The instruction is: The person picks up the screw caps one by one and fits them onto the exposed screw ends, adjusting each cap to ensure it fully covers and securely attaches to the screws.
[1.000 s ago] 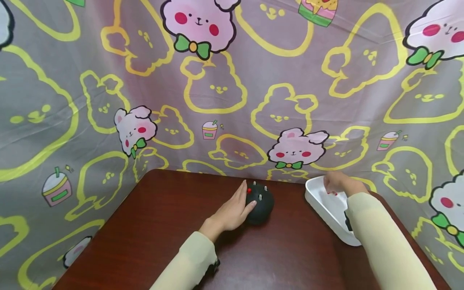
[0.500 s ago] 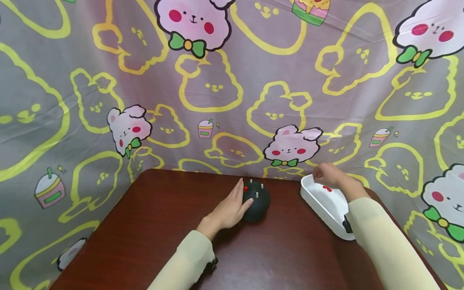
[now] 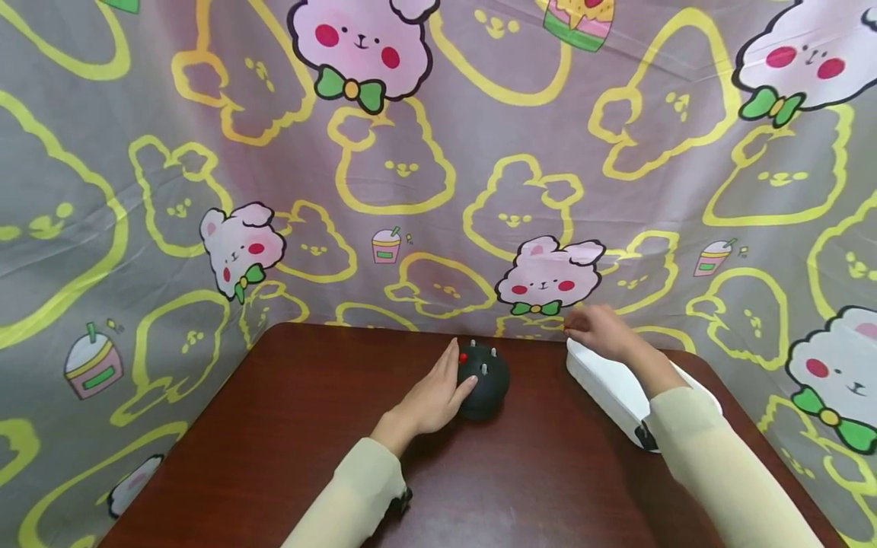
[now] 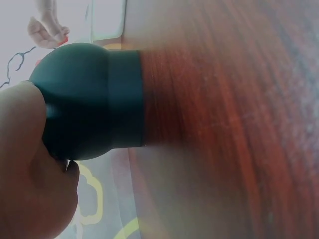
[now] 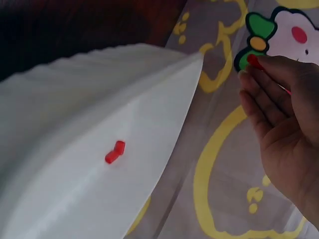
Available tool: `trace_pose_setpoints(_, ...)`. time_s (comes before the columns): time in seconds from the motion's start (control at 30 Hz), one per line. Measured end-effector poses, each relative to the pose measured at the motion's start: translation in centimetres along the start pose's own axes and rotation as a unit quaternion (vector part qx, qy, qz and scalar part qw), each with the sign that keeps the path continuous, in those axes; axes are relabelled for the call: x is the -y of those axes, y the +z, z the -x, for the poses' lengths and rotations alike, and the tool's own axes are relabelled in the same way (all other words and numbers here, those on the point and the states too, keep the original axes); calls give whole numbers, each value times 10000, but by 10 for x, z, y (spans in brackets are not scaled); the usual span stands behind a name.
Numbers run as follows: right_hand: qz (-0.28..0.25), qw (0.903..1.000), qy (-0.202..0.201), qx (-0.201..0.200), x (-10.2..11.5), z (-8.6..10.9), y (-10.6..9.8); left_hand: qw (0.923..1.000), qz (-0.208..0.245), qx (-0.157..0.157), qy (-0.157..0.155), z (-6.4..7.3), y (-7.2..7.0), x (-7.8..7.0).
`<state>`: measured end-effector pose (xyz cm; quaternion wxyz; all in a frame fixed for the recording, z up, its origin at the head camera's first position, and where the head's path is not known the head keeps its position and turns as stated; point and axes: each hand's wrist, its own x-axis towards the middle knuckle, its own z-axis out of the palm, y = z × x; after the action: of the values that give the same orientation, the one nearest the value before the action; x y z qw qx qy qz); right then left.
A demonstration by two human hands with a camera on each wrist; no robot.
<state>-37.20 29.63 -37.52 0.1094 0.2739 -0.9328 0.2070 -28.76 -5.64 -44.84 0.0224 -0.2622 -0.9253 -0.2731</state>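
Left hand, fingers straight, lay against the dome, seemingly steadying it. Right of the dome, by the tray, right hand pinched a red bit, likely for fine control.

Tabletop: dark red-brown wood, streaked grain, soft sheen toward the near side; far corners rounded. Two items directly on it. Black ball-shaped object, toward the far side, upright, its straight-sided base flat against the wood. White tray to the right of it, well apart, long and set at a slant, far end near the back edge.
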Motion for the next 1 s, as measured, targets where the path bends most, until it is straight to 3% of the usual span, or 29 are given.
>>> trace_pose_setpoints(0.37,-114,9971,-487,-567,24,-9,14,10000,-66,-25,-29,-1,-1,3)
trace_pose_setpoints(0.63,-382,9934,-823,-694,44,-13,21,10000,35,-22,1,0,3,3)
trace_pose_setpoints(1.0,-538,9921,-889,-698,68,-18,27,10000,-15,46,-9,-1,1,2)
